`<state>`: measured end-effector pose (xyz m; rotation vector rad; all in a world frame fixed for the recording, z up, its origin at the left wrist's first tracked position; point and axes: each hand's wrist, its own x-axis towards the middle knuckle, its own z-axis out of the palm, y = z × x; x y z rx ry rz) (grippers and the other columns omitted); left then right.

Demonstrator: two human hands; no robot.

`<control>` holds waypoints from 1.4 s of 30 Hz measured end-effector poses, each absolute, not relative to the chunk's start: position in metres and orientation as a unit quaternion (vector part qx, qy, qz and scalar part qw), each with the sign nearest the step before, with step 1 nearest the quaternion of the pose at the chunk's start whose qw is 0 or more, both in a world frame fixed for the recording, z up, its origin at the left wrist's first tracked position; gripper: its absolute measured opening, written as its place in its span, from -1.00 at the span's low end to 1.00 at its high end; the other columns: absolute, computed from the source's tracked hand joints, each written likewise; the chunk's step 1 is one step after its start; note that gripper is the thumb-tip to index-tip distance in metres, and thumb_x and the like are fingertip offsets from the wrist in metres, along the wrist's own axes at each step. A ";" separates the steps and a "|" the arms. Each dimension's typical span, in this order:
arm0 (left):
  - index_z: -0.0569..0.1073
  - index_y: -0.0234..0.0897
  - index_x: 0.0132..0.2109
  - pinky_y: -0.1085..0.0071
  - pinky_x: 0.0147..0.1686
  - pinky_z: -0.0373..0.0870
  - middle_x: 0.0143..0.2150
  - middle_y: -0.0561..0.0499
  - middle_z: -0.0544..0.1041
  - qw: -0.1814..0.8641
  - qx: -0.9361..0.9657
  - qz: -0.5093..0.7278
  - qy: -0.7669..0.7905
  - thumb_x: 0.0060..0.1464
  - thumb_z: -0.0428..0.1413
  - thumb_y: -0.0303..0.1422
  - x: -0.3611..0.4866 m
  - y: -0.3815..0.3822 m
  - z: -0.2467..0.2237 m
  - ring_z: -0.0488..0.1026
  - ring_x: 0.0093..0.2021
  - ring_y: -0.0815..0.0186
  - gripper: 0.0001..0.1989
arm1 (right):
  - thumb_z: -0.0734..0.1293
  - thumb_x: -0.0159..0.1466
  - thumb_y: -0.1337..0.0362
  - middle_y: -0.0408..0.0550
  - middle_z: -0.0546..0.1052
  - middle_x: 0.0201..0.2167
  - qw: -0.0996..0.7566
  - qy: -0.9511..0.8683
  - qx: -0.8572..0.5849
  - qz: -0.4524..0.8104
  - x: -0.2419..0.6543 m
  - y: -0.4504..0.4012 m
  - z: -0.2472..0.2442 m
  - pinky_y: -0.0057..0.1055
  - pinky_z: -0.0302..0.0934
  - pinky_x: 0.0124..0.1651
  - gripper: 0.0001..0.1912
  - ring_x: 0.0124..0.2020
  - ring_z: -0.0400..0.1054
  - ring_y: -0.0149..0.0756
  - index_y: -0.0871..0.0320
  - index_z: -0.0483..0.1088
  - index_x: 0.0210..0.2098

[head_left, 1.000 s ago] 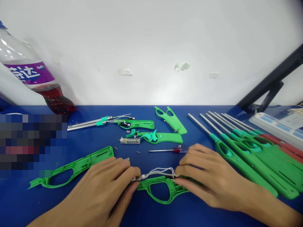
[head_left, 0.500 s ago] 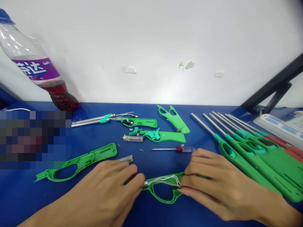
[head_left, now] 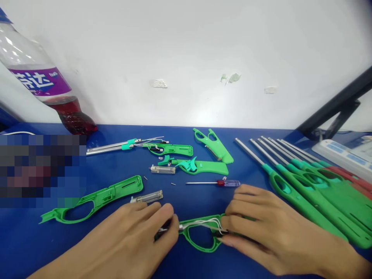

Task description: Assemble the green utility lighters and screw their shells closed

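At the front of the table, a green lighter handle half (head_left: 200, 250) lies with its hollow side up, white wires (head_left: 207, 222) running across its trigger loop. My right hand (head_left: 261, 228) is closed around the half's right end; its fingertips press by the wires and a dark part. My left hand (head_left: 139, 232) pinches the metal lighter tube (head_left: 181, 227) at the left end of the half, with most of the tube hidden under the fingers. Just beyond that hand rests a clear fuel tank (head_left: 148, 197). Another green handle half (head_left: 110, 195) lies to its left.
A screwdriver (head_left: 215, 183), small screws (head_left: 173, 184) and a second fuel tank (head_left: 162, 169) lie mid-table. Behind are more green handle parts (head_left: 213, 167) and metal tubes (head_left: 110, 148). Several whole lighters (head_left: 308, 193) line the right; a soda bottle (head_left: 43, 85) stands back left.
My left thumb and forefinger have shifted slightly, and more of the metal tube and the nearby fuel tank shows. My right hand keeps its grip on the handle half.
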<state>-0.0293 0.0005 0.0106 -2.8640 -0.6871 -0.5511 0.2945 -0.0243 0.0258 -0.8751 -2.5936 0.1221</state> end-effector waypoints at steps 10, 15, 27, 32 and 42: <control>0.60 -0.17 0.05 0.25 -0.20 0.51 -0.12 0.03 0.71 0.059 -0.949 -0.204 -0.233 0.31 0.03 -0.57 -0.024 0.001 0.013 0.59 -0.24 0.21 -0.66 | 0.25 0.66 0.18 -0.21 0.61 -0.34 0.190 -0.929 -0.313 0.051 0.292 -0.020 0.025 -0.24 0.23 0.01 -0.70 -0.34 0.44 -0.29 0.08 0.56 -0.13; 0.62 -0.25 0.05 0.18 -0.29 0.53 -0.15 -0.03 0.69 0.078 -0.950 -0.209 -0.220 0.52 -0.11 -0.52 -0.021 0.001 0.016 0.61 -0.24 0.16 -0.63 | 0.24 0.67 0.15 -0.22 0.61 -0.35 0.190 -0.929 -0.314 0.054 0.293 -0.021 0.026 -0.23 0.23 0.03 -0.66 -0.33 0.47 -0.31 0.08 0.57 -0.15; 0.61 -0.29 -0.03 0.08 -0.30 0.53 -0.15 -0.07 0.71 0.107 -0.948 -0.216 -0.208 0.57 -0.05 -0.44 -0.022 0.011 0.007 0.60 -0.13 0.00 -0.68 | 0.25 0.67 0.08 -0.22 0.62 -0.35 0.195 -0.919 -0.332 0.078 0.295 -0.018 0.030 -0.26 0.25 0.01 -0.63 -0.29 0.50 -0.33 0.10 0.56 -0.16; 0.61 -0.31 0.04 0.07 -0.27 0.56 -0.14 -0.11 0.71 0.099 -0.943 -0.226 -0.224 0.57 -0.03 -0.41 -0.020 0.010 0.014 0.58 -0.12 -0.01 -0.70 | 0.26 0.66 0.08 -0.21 0.61 -0.35 0.196 -0.918 -0.336 0.079 0.297 -0.017 0.028 -0.25 0.27 0.02 -0.63 -0.28 0.50 -0.32 0.10 0.57 -0.18; 0.56 -0.26 0.05 0.26 -0.34 0.45 -0.16 -0.04 0.60 0.093 -0.906 -0.266 -0.316 0.50 0.06 -0.48 -0.033 0.035 0.023 0.46 -0.11 0.13 -0.82 | 0.25 0.66 0.11 -0.21 0.61 -0.36 0.196 -0.924 -0.322 0.060 0.297 -0.016 0.027 -0.26 0.27 -0.01 -0.63 -0.32 0.48 -0.33 0.10 0.56 -0.20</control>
